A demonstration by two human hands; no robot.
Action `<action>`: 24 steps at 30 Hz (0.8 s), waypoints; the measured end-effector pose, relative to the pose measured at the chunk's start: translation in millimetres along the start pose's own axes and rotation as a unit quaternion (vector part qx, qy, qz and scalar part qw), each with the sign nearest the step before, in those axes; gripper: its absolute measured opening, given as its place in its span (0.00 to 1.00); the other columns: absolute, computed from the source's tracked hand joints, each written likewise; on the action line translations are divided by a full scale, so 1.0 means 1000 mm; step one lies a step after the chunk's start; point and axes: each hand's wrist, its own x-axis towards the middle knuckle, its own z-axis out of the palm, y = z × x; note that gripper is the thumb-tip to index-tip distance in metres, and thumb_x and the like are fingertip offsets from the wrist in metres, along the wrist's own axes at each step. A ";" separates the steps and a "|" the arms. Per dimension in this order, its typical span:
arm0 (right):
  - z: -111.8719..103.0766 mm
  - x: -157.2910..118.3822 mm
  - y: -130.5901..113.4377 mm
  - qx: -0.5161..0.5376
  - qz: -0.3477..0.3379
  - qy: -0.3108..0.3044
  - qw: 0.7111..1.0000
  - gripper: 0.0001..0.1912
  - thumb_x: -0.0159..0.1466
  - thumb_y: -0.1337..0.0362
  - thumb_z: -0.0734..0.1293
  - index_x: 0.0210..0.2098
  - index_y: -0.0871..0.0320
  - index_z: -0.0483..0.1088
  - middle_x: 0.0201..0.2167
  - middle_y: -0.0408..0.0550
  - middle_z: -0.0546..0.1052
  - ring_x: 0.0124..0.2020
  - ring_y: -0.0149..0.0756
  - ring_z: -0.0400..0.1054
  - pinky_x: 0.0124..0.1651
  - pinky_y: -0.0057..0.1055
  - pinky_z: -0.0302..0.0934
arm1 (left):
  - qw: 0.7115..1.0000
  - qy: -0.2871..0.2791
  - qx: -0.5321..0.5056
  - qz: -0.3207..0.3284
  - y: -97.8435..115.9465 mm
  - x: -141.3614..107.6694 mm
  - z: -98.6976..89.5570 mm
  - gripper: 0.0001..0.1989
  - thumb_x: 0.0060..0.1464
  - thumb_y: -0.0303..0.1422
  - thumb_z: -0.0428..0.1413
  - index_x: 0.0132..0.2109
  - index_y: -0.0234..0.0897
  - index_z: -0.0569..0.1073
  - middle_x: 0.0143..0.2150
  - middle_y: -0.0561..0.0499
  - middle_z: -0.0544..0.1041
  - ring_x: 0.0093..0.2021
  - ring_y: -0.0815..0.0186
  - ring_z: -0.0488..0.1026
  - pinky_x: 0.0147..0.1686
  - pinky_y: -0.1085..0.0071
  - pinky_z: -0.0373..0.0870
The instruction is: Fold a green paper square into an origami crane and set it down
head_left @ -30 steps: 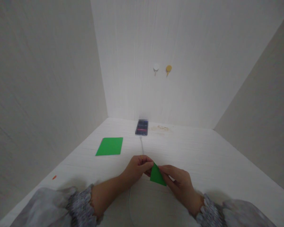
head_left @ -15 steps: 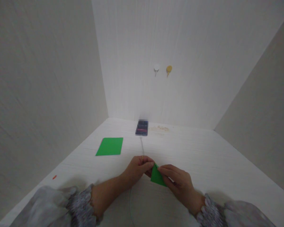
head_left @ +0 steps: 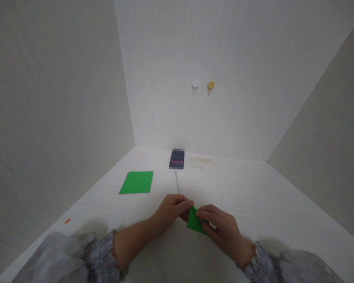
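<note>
The left hand [head_left: 171, 210] wears a gold-coloured ring [head_left: 177, 196]; behind it I see a pale-grey fabric sleeve [head_left: 57, 253] with frilled purplish-grey cuff [head_left: 102, 251] (the right matches).

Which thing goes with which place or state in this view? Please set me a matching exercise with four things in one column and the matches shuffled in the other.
Things
1. Smaller green piece
2. Yellow hook
3. Larger green sheet
4. Pale cable

Places or states
A. Lying flat, left of the dark pixelated object
B. Passing out of sight behind the left hand
C. On the back wall
D. Held in the fingers of the left hand and the right hand

Pairs: 1-D, 2-C, 3-A, 4-B
</note>
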 end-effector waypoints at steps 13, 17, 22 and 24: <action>0.001 -0.001 0.000 -0.005 -0.005 0.000 1.000 0.13 0.59 0.72 0.58 0.42 0.54 0.65 0.34 0.48 0.73 0.34 0.30 0.68 0.33 0.23 0.66 | 1.000 0.009 0.009 -0.014 0.000 0.000 -0.002 0.12 0.39 0.36 0.59 0.23 0.30 0.70 0.19 0.52 0.73 0.20 0.71 0.69 0.24 0.74 0.66; 0.001 0.000 0.000 -0.008 -0.005 0.008 1.000 0.12 0.59 0.72 0.58 0.42 0.55 0.66 0.34 0.48 0.73 0.33 0.30 0.69 0.33 0.23 0.66 | 1.000 -0.001 -0.011 -0.012 -0.001 0.000 -0.002 0.12 0.41 0.37 0.58 0.24 0.30 0.70 0.20 0.51 0.73 0.20 0.71 0.70 0.24 0.74 0.67; 0.000 0.001 -0.001 -0.004 -0.010 0.013 1.000 0.13 0.59 0.73 0.58 0.41 0.56 0.66 0.35 0.49 0.73 0.34 0.30 0.69 0.33 0.23 0.66 | 0.999 0.003 -0.034 -0.006 -0.003 0.002 -0.003 0.13 0.43 0.39 0.56 0.24 0.30 0.69 0.20 0.50 0.74 0.21 0.69 0.71 0.25 0.72 0.67; -0.001 0.001 -0.002 -0.001 -0.009 0.011 1.000 0.13 0.59 0.73 0.59 0.41 0.56 0.66 0.35 0.49 0.73 0.34 0.30 0.69 0.33 0.23 0.66 | 0.999 0.005 -0.031 -0.008 -0.003 0.002 -0.003 0.14 0.43 0.39 0.56 0.24 0.30 0.69 0.20 0.49 0.74 0.21 0.68 0.71 0.25 0.71 0.67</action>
